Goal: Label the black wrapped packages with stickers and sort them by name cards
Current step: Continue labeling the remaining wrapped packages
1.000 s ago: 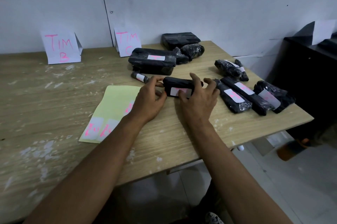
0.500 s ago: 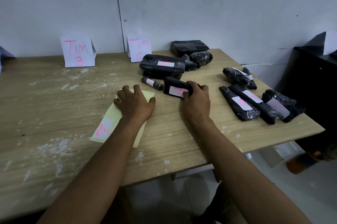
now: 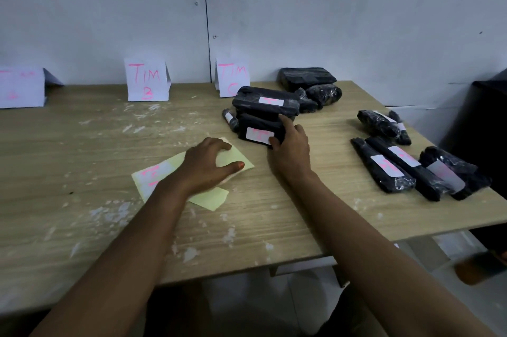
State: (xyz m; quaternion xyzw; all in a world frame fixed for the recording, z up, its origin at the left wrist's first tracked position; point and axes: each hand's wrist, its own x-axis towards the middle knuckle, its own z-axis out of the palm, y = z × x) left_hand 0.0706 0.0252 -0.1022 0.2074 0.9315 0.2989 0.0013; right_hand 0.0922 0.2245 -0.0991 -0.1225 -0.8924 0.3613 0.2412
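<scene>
Right hand (image 3: 289, 154) grips a small blocky package (image 3: 259, 131) in crinkled black film, thumb on its white sticker (image 3: 259, 135) with pink scrawl; the package sits pressed against a larger flat black package (image 3: 264, 104) before the folded paper card reading "TIM C" (image 3: 232, 77). Left hand (image 3: 207, 165) rests with fingers spread and lightly bent on a glossy pale-yellow sticker sheet (image 3: 239, 161) lying flat on the scuffed wood-grain table (image 3: 82, 158), gripping nothing. Long cylindrical labelled packages (image 3: 384, 172) lie together near the table's right edge.
</scene>
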